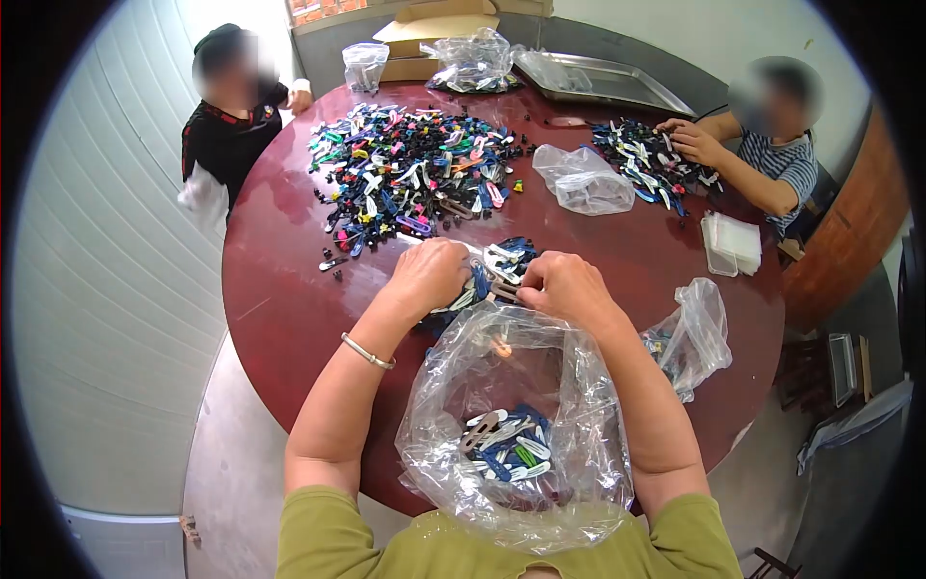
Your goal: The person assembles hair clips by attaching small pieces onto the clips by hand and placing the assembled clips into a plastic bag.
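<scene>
A small pile of snap hair clips, mostly white and dark blue, lies on the table in front of me. My left hand rests at the pile's left side, fingers curled down; whatever they grip is hidden. On the other side, my right hand pinches at a brownish hair clip by the pile's near edge. Below both hands a large clear plastic bag gapes open against my body. Inside it lie white, blue, brown and green clips.
A big mixed heap of clips covers the far left of the round table. Clear bags, clear sleeves, a metal tray and a cardboard box surround it. A person at right handles another clip pile; another stands at left.
</scene>
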Available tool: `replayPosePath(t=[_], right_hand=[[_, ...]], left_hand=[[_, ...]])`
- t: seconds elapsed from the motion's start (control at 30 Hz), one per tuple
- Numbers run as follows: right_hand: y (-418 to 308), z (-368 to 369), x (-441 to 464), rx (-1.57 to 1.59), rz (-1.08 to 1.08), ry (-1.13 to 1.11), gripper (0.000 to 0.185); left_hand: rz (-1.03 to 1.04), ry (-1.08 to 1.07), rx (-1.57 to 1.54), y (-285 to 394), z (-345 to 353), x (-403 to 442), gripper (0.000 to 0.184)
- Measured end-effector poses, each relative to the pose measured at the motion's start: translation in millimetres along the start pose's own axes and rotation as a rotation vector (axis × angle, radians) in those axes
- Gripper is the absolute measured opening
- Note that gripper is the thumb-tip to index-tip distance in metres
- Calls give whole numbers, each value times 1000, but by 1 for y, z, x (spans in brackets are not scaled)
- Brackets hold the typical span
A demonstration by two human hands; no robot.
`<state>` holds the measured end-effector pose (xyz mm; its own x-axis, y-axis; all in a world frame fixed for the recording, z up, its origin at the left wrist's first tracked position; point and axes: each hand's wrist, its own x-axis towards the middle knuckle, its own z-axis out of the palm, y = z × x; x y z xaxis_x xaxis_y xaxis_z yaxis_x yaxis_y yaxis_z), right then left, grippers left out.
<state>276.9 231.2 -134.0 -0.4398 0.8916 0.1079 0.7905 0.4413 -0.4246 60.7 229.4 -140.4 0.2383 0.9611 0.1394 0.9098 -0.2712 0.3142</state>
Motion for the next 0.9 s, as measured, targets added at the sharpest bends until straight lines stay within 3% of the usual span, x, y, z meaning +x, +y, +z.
replayPosePath(t=[0.33, 0.53, 0.63, 0.67, 0.77, 0.8, 0.9], right_hand=[[0, -17, -4, 250, -26, 206, 16], [-19, -61, -21, 856, -170, 216, 9], [-48, -95, -53, 1094, -288, 118, 8], [-53, -101, -64, 1161, -328, 68, 8], [-58, -108, -78, 849, -642, 31, 9], [-59, -109, -78, 815, -640, 26, 9], [-56, -108, -73, 789, -548, 105, 10]], left_hand=[[294, 187, -82, -6, 36, 10, 19], [375, 208, -82, -6, 34, 12, 10], [236, 158, -9, -3, 30, 8, 9], [373, 125, -265, -14, 31, 17, 10], [204, 75, -353, -10, 22, 6, 11], [291, 53, -153, -12, 20, 8, 10], [207, -10, -242, -1, 0, 4, 11]])
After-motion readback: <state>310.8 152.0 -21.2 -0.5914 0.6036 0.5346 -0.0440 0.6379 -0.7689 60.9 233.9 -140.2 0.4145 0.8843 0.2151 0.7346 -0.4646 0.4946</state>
